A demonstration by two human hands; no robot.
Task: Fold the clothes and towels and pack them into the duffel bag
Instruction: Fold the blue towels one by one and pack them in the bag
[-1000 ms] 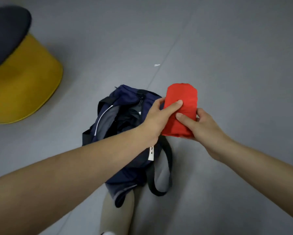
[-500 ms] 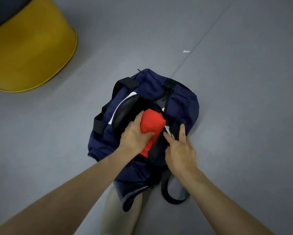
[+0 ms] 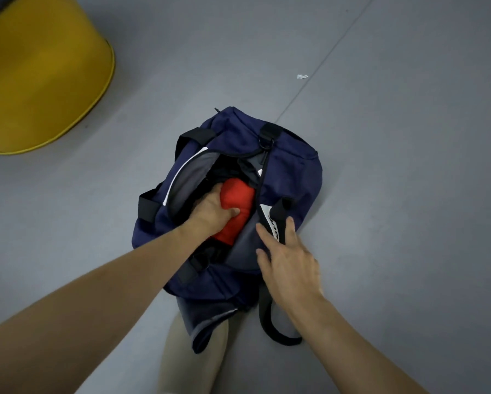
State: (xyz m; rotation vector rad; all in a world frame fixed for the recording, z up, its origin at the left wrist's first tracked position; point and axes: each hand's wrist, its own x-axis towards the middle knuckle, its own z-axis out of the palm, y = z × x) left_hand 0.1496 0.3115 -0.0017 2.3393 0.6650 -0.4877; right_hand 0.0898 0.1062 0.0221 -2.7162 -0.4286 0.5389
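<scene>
A navy duffel bag [image 3: 292, 172] lies unzipped on the grey floor in the middle of the view. A folded red cloth [image 3: 237, 196] sits in the bag's mouth, on top of dark items. My left hand [image 3: 211, 213] grips the red cloth, fingers curled round its left side. My right hand [image 3: 288, 258] lies with straight fingers on the bag's right flap, next to a black strap with white lettering.
A big yellow round stool [image 3: 39, 75] stands at the upper left. A small white scrap [image 3: 302, 76] lies on the floor beyond the bag. A black strap loop [image 3: 269, 322] trails from the bag's near end, beside my knee [image 3: 193, 359].
The red cloth came down from the air into the bag's mouth. My right hand let go of it and moved to the bag's right flap; my left hand still holds it.
</scene>
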